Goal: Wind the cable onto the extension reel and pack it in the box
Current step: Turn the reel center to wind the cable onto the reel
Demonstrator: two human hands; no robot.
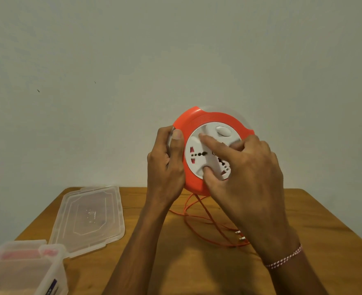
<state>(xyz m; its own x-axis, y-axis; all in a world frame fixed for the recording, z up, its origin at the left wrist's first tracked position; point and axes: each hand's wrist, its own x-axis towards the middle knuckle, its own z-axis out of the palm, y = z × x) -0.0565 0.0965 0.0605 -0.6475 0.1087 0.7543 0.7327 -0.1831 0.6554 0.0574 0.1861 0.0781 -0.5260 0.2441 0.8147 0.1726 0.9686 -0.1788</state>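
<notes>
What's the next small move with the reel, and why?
Probably keep turning the white socket hub with the right hand while the left hand grips the orange reel by its rim. Loops of orange cable lie slack on the table, plug end included, so winding looks unfinished; the clear box waits open, lid off.
</notes>
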